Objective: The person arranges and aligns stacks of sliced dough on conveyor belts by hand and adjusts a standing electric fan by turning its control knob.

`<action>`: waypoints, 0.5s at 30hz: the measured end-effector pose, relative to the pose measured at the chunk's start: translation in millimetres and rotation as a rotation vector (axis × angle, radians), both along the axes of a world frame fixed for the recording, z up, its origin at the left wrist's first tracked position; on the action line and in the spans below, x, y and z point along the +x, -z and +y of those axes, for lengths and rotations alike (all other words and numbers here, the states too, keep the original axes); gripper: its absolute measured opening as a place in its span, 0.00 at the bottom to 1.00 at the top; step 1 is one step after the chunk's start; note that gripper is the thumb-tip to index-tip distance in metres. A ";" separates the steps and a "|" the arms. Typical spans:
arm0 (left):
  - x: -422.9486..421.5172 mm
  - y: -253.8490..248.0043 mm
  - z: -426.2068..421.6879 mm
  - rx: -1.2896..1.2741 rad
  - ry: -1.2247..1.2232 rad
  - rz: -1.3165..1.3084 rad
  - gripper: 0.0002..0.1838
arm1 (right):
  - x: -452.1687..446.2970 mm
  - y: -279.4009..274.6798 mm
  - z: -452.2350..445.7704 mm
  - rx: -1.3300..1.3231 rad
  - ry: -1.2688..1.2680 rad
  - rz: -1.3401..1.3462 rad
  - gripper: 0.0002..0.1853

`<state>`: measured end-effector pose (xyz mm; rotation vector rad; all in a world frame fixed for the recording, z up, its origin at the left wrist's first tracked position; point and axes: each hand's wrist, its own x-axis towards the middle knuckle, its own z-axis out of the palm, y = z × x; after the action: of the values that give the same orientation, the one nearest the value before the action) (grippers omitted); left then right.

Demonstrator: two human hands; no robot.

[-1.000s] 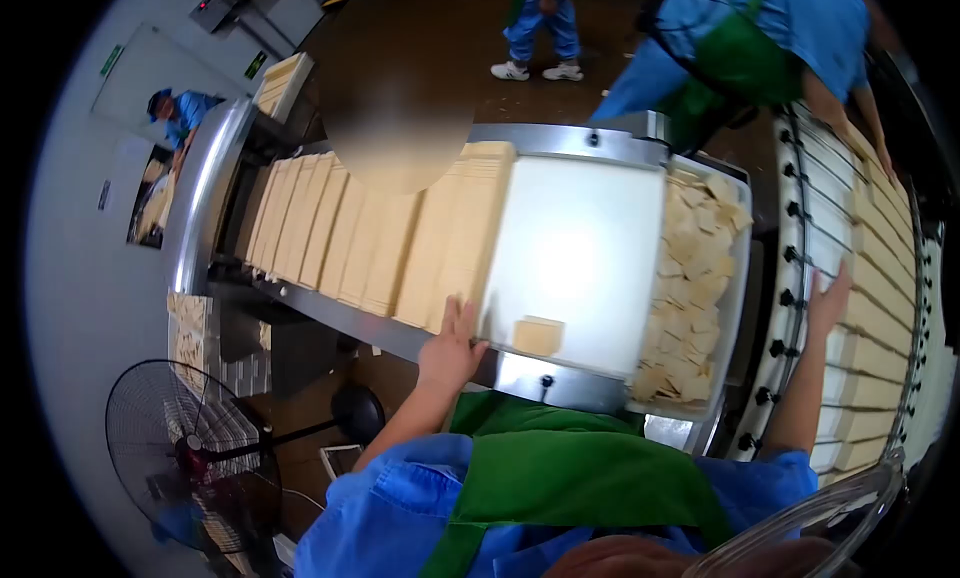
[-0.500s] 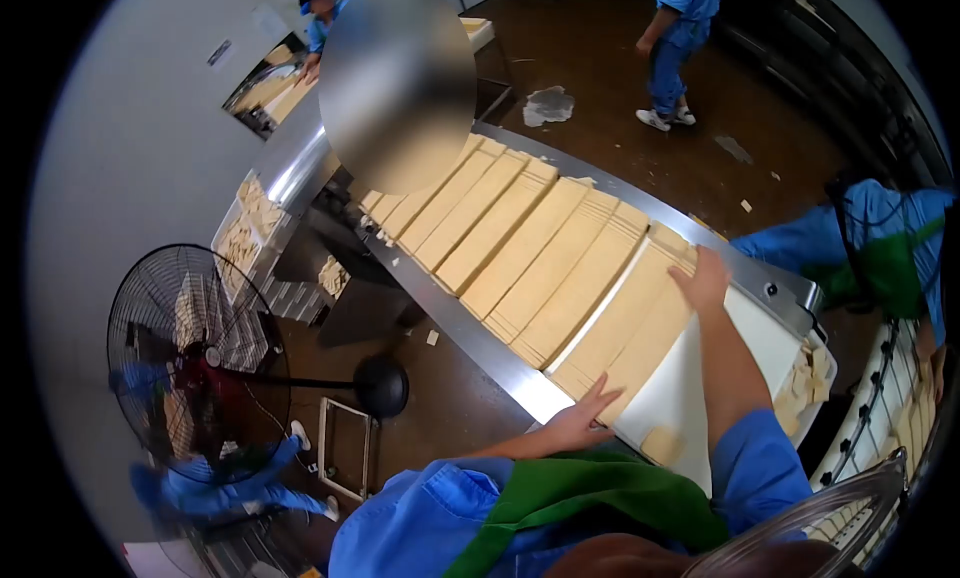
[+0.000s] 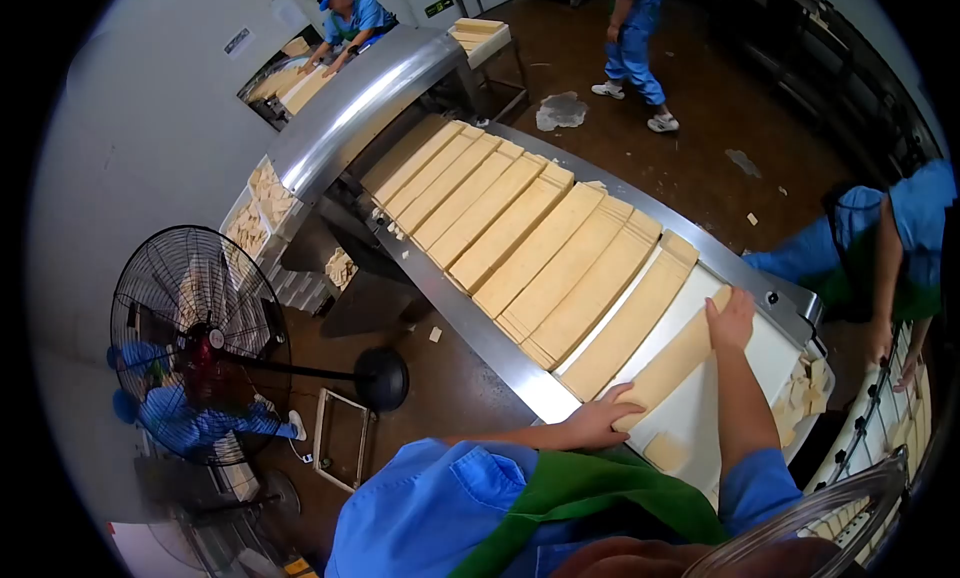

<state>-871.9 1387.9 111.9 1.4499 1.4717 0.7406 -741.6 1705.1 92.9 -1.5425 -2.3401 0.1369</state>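
Note:
A long pale-yellow slab (image 3: 672, 363), its material not certain, lies across the white conveyor belt (image 3: 707, 416). My left hand (image 3: 600, 418) grips its near end, fingers over the edge. At the far end my right hand (image 3: 731, 320) is closed on the slab, with the thumb side on top. Just left of it lies another slab (image 3: 640, 318), with a strip of bare belt between them. Further up the belt, several more slabs (image 3: 510, 228) sit side by side in a row. A small flat offcut (image 3: 664, 450) rests near my left hand.
A curved metal hood (image 3: 365, 103) spans the far belt. A metal rail (image 3: 480, 353) edges the near side. Scraps fill a bin (image 3: 800, 393) at the belt's right end. A fan (image 3: 205, 343) stands left. A co-worker (image 3: 885, 243) bends at right; others are further off.
Both hands have moved right with the slab, opening a gap from its neighbour. The blurred round patch over the hood is gone. The person walking at the back has shifted left.

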 end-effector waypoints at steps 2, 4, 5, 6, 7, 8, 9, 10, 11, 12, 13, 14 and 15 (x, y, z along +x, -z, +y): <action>12.4 8.6 12.6 0.059 0.067 0.072 0.35 | 46.8 5.3 4.4 0.113 0.068 -0.066 0.34; 18.2 10.0 20.0 0.121 0.140 0.136 0.37 | 87.5 -31.4 -6.0 0.015 0.196 -0.122 0.34; 16.0 4.9 29.6 0.126 0.195 0.145 0.40 | 108.8 -47.0 -14.1 -0.092 0.321 -0.172 0.33; 17.4 1.4 37.9 0.132 0.259 0.152 0.42 | 132.8 -49.4 -21.6 -0.090 0.355 -0.173 0.33; 15.2 7.6 42.8 0.160 0.284 0.187 0.48 | 161.7 -51.8 -26.8 -0.102 0.339 -0.224 0.32; 14.6 13.4 46.3 0.203 0.292 0.323 0.52 | 190.7 -54.1 -33.2 -0.116 0.325 -0.275 0.30; 15.9 4.6 50.6 0.092 0.263 0.411 0.55 | 209.6 -56.8 -44.4 -0.116 0.371 -0.275 0.30; 23.0 2.2 53.5 0.017 0.204 0.590 0.56 | 221.5 -55.4 -58.1 -0.419 0.367 0.153 0.29; 33.1 -0.1 54.2 -0.119 0.128 0.672 0.55 | 238.8 -45.3 -71.5 -0.696 0.352 0.606 0.29; 45.0 -2.8 59.4 -0.154 0.125 0.780 0.55 | 257.9 -0.5 -77.2 -0.715 0.315 0.757 0.37; 58.5 15.3 61.1 -0.045 0.065 0.932 0.53 | 263.6 -6.2 -102.2 -0.651 0.249 0.696 0.53; 61.9 26.6 65.5 0.069 -0.018 0.888 0.50 | 264.6 -12.4 -118.3 -0.463 -0.024 0.584 0.63; 70.3 16.7 68.0 0.140 -0.037 0.865 0.45 | 269.2 -15.1 -131.8 -0.271 -0.044 0.327 0.65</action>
<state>-801.6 1455.9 95.3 1.9844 2.1118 0.2171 -472.4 1573.4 108.1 -1.4532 -2.1593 0.6880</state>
